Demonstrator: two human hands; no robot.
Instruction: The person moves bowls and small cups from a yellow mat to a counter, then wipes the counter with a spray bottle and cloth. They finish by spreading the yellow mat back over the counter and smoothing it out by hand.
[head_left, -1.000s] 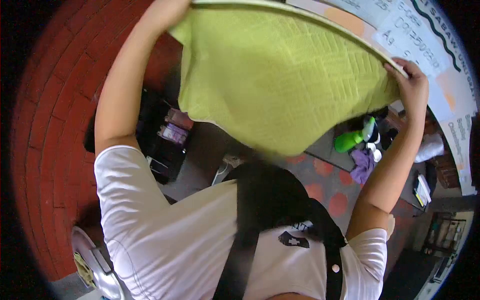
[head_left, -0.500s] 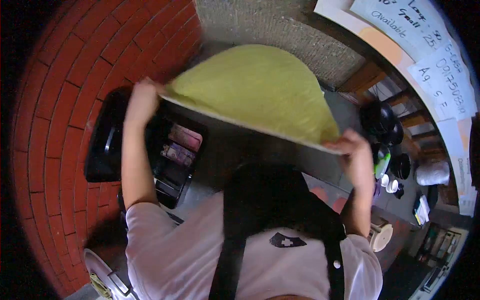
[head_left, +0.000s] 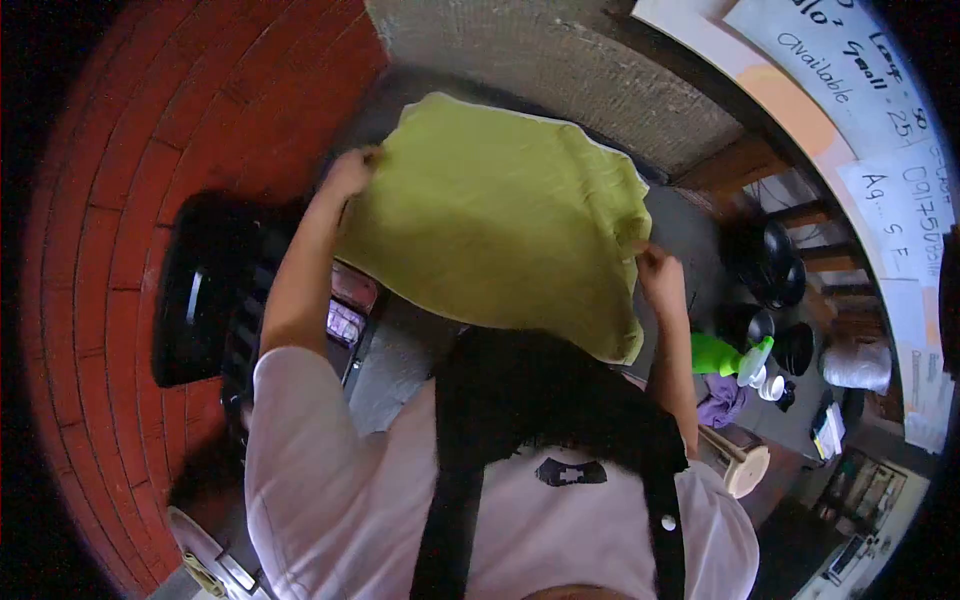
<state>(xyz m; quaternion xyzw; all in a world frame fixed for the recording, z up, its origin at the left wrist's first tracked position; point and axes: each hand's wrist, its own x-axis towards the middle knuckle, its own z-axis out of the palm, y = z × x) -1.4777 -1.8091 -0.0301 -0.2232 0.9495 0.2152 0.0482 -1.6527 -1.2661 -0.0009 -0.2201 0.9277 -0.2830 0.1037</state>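
Note:
A yellow-green cloth (head_left: 510, 210) with a pale edge lies spread out over the dark grey counter (head_left: 400, 350), its surface lightly wrinkled. At its left edge my left hand (head_left: 352, 172) has its fingers closed on the fabric. My right hand (head_left: 660, 270) pinches the opposite edge, where the cloth is bunched into folds. The near right corner of the cloth hangs toward my apron (head_left: 540, 400). Part of a black cash drawer (head_left: 355, 345) with purplish banknotes (head_left: 346, 322) shows below the cloth's left side; the rest is covered or behind my left arm.
A green spray bottle (head_left: 712, 355), a purple cloth (head_left: 722, 402), black bowls (head_left: 775, 265) and a plastic roll (head_left: 857, 366) stand to the right. A red brick wall (head_left: 110, 270) borders the left, a rough concrete wall (head_left: 540, 55) the back. Handwritten papers (head_left: 890, 210) hang at right.
The cloth was raised and billowing, and is now laid flatter and nearer. Both my hands have moved inward, the left to the right and the right to the left, still holding its edges.

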